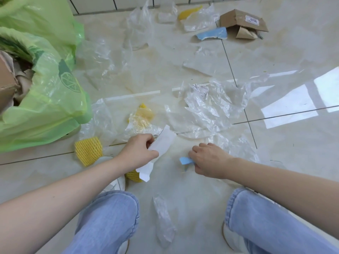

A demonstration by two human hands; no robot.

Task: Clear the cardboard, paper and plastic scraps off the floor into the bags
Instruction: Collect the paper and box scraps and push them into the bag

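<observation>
Crouched mid-frame over littered tiles. Left hand [138,150] pinched round white paper [162,143]; right hand [209,160] curled on a blue scrap [185,160] at the floor. Best lifted together — then swung to the green bags [45,99], upper left, dropped well inside. Plastic [207,105] and cardboard [242,22] lay farther up — untouched.

Blue jeans [110,217], white shoes [233,239]

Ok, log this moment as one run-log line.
left hand: holds white paper strip | right hand: pinches blue scrap | green bags: open
</observation>
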